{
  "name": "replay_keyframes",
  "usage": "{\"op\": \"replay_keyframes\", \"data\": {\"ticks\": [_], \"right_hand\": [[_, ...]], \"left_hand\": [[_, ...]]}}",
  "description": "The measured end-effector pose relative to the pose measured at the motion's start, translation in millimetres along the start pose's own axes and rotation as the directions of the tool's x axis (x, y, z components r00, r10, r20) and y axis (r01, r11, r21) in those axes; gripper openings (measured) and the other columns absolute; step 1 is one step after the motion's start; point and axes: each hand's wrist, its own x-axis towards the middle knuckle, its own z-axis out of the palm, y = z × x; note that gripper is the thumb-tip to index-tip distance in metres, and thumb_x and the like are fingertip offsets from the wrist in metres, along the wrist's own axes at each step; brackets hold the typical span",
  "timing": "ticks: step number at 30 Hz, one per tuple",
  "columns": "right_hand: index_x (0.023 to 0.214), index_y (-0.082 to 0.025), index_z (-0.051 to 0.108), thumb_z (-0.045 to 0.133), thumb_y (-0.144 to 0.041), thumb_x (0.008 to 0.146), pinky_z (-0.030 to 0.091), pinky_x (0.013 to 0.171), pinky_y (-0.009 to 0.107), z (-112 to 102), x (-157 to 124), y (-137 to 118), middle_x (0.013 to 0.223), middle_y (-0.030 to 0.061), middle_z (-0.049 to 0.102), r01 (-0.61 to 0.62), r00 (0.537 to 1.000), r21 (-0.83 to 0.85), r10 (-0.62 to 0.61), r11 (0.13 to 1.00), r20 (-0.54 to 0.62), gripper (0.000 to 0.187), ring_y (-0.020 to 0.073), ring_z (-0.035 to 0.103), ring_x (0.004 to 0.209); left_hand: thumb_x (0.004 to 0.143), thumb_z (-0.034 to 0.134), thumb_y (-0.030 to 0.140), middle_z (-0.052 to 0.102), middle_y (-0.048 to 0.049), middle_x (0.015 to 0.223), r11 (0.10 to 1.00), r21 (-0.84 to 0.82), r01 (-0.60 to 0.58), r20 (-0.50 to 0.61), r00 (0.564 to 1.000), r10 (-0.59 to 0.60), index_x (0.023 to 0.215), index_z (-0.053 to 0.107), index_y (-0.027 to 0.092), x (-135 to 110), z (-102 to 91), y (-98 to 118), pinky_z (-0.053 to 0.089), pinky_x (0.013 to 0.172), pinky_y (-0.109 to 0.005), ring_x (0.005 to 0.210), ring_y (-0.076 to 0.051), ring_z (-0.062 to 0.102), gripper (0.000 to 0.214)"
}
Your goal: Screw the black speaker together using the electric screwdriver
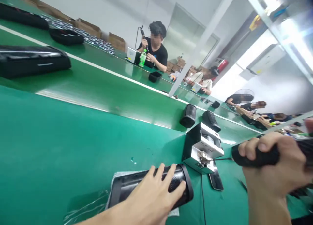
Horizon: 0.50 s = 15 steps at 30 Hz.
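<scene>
Head view, left hand (149, 199): lies flat on the black cylindrical speaker (156, 187), fingers spread over its mesh; grip wide, pressing rather than clasping
Head view, speaker: on its side on a clear plastic sheet (93, 205) on the green counter (61, 147), near the bottom edge
Head view, right hand (271, 160): grip closed around a black handled tool (259, 156), raised to the right of the speaker
Head view, nearby: a small white box device (201, 147) just beyond the speaker, two more black speakers (188, 116) behind it
Head view, others: a person (155, 46) seated across the line
Doing it well: as I judge it, keep the palm firm so the speaker cannot roll, and bring the tool in square
</scene>
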Motion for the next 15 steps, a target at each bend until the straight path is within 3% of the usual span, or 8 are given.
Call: {"op": "replay_keyframes", "data": {"ticks": [2, 3, 8, 11, 15], "right_hand": [[0.147, -0.03, 0.048, 0.073, -0.027, 0.087, 0.038, 0.041, 0.033, -11, 13, 18, 0.066, -0.0083, 0.046, 0.052, 0.997, -0.035, -0.054, 0.998, -0.053, 0.066, 0.0194, 0.035, 0.047], [0.149, -0.027, 0.047, 0.073, -0.023, 0.086, 0.039, 0.042, 0.032, -16, 16, 28, 0.065, -0.008, 0.046, 0.073, 0.995, -0.044, -0.076, 0.996, -0.059, 0.068, 0.0192, 0.036, 0.047], [0.129, -0.022, 0.054, 0.084, -0.029, 0.09, 0.042, 0.044, 0.029, -30, 12, 70, 0.065, -0.0076, 0.047, 0.044, 0.999, -0.046, -0.043, 0.998, 0.006, 0.049, 0.0167, 0.042, 0.045], [0.125, -0.025, 0.054, 0.083, -0.026, 0.091, 0.042, 0.045, 0.028, -30, 6, 72, 0.064, -0.008, 0.044, -0.032, 0.999, -0.02, 0.032, 0.999, 0.028, 0.044, 0.0151, 0.04, 0.045], [0.107, -0.024, 0.055, 0.084, -0.027, 0.088, 0.04, 0.043, 0.026, -35, -9, 53, 0.063, -0.0081, 0.043, -0.16, 0.985, -0.002, 0.16, 0.987, 0.071, 0.035, 0.0127, 0.039, 0.043]], "left_hand": [[0.096, 0.085, 0.036, 0.033, -0.0329, 0.17, 0.999, -0.023, 0.024, 0.021, 0.999, -0.024, 0.172, 0.038, 0.023, -1, -5.4, -5, 0.052, 0.105, -0.081, 0.146, -0.062, 0.046, 0.09], [0.098, 0.084, 0.035, 0.031, -0.0312, 0.171, 0.999, -0.034, 0.03, 0.019, 0.999, -0.029, 0.172, 0.038, 0.025, -1, -6.9, -7, 0.052, 0.106, -0.08, 0.147, -0.061, 0.046, 0.088], [0.088, 0.094, 0.029, 0.03, -0.0281, 0.173, 0.997, -0.069, 0.03, -0.004, 1.0, -0.03, 0.172, 0.039, 0.029, -4, -4.1, -14, 0.055, 0.099, -0.084, 0.146, -0.062, 0.046, 0.101], [0.089, 0.093, 0.029, 0.032, -0.0232, 0.174, 0.996, -0.079, 0.039, -0.055, 0.998, -0.043, 0.171, 0.041, 0.033, -6, -1.6, -15, 0.054, 0.104, -0.082, 0.148, -0.059, 0.047, 0.097], [0.094, 0.089, 0.031, 0.029, -0.0218, 0.176, 0.998, -0.06, 0.035, -0.053, 0.998, -0.038, 0.172, 0.037, 0.033, -10, 0.0, -14, 0.055, 0.105, -0.079, 0.147, -0.058, 0.048, 0.094]]}}
